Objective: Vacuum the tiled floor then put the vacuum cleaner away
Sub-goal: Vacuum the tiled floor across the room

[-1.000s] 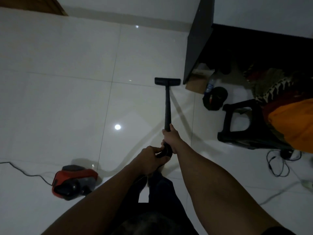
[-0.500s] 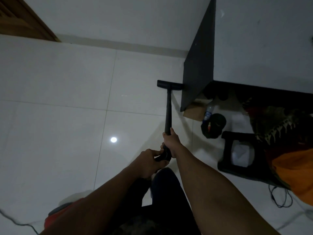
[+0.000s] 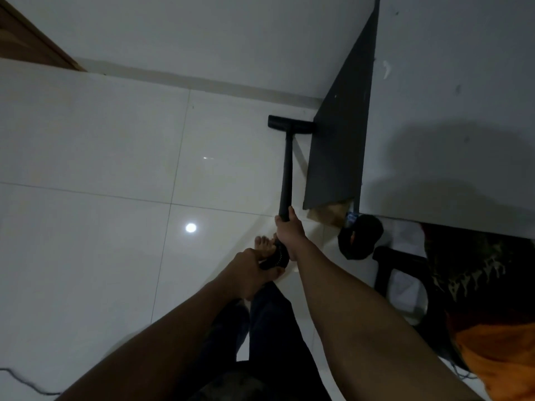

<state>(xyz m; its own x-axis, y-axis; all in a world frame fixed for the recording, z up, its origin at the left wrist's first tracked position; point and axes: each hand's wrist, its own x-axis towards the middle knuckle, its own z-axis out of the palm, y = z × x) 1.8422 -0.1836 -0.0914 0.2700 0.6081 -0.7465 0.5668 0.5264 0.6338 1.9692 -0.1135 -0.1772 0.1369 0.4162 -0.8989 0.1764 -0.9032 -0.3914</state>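
Both your hands hold the vacuum wand: your right hand has its fingers wrapped round the smooth black tube, and your left hand grips the ribbed hose cuff below it, likely so one steers while the other pushes. The flat, bar-shaped nozzle lies on the glossy tiled floor near its far edge. Its right end sits against the matte dark side panel of the desk, probably to clean along that seam.
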